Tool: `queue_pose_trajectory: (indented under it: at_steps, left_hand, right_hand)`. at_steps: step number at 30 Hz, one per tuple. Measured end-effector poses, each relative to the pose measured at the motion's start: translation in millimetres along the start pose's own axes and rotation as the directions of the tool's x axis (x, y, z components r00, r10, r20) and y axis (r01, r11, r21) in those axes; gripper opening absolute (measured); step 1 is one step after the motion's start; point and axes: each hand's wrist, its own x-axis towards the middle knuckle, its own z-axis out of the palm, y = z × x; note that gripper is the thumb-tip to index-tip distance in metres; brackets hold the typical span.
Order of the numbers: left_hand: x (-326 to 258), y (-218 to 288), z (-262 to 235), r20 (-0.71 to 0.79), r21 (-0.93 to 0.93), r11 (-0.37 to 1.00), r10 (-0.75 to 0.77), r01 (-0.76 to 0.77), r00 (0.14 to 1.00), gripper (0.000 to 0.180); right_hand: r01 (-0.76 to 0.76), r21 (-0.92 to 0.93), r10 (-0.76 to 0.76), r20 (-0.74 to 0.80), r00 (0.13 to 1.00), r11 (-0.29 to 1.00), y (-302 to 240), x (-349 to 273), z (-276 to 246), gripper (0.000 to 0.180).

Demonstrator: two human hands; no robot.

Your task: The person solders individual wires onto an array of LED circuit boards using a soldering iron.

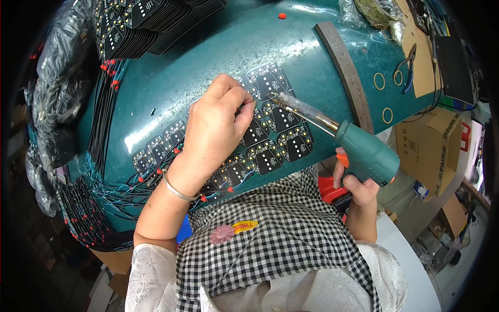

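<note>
Left hand (pixel 215 122) pinches something hidden over the boards (pixel 270 140); right hand (pixel 358 184) grips soldering gun (pixel 358 151)

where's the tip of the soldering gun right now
In the head view, the soldering gun is in the right hand; its tip sits on the black circuit boards mid-table, just right of the left hand's fingertips.

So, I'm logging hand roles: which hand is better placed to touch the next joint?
Probably right: the right hand grips the soldering gun, its tip over the black boards; the left hand rests on them.
</note>
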Motion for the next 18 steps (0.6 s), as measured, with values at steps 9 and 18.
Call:
queue_pose_trajectory:
  at_steps: [9,18]
  left_hand:
    - [-3,3,4,-0.034,-0.086,0.994,-0.074,0.071,0.997,0.007]
    - [-3,2,12,-0.090,-0.042,0.999,-0.019,0.015,0.996,0.008]
  right_hand:
    - [0.021,0.018,-0.020,-0.015,1.000,1.000,1,-1,3,0.043]
    - [0.117,-0.121,-0.105,0.102,0.989,0.986,16,-2,-9,0.053]
